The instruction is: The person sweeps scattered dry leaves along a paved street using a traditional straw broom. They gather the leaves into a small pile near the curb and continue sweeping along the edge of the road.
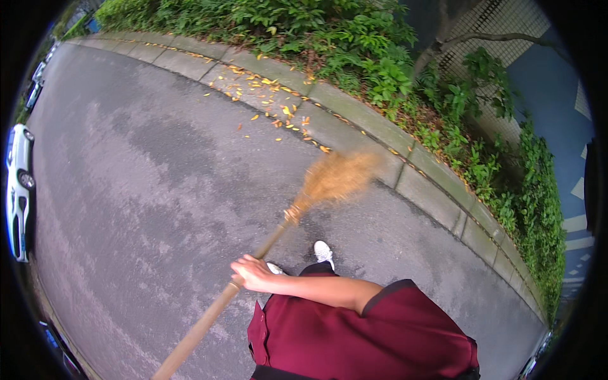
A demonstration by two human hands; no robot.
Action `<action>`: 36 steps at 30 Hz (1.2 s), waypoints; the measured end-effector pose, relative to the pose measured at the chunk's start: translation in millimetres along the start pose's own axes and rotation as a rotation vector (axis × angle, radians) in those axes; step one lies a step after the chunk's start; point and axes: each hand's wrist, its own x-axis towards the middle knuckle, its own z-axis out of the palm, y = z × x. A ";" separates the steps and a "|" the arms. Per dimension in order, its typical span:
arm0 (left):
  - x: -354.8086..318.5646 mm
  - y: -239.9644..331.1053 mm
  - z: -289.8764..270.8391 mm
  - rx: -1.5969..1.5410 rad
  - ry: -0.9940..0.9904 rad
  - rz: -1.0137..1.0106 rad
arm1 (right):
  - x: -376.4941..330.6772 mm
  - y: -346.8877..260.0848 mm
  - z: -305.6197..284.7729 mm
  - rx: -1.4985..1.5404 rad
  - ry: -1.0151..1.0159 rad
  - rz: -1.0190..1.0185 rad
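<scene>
My right hand (252,273) is closed round the wooden handle of a straw broom (206,318), about midway along the part in view. From the lower left the handle slants up to the right, and its upper end runs out of the picture. The tan bristle head (342,177), smeared by motion, is by the edge of the kerb. My left hand is out of view. Just beyond the bristles, yellow fallen leaves (287,110) are scattered over the gutter slabs and the asphalt.
A pale concrete kerb (437,171) curves from far left to right, with green shrubs (304,31) behind it. My white shoes (323,252) stand on the grey asphalt (145,190). At the far left is a parked white car (18,190).
</scene>
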 end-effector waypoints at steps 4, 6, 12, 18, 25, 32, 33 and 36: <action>10.1 0.3 43.8 0.144 0.212 0.258 | 85.4 -40.6 -3.8 0.039 0.162 -0.238; 52.6 16.5 -17.6 0.123 0.030 0.224 | 99.2 -60.7 -38.1 0.002 0.187 -0.246; 111.8 -114.4 -66.1 0.884 0.049 0.247 | 61.4 -22.2 -95.0 -0.213 0.112 0.044; 12.2 -362.4 137.4 0.391 -1.017 -1.065 | 7.8 213.8 -136.7 1.094 1.102 0.392; 83.7 -477.6 223.4 -0.061 -1.216 -1.071 | 106.9 305.4 -164.5 0.208 0.819 0.629; 342.7 -369.9 207.4 0.336 -0.624 -0.244 | 453.7 54.8 -113.2 -0.119 0.275 0.167; 358.1 -348.9 200.4 0.251 -0.521 -0.150 | 492.8 12.9 -104.6 -0.197 0.134 0.093; 392.2 -312.1 205.2 0.117 -0.207 -0.002 | 595.1 -57.7 -68.4 -0.078 -0.036 -0.065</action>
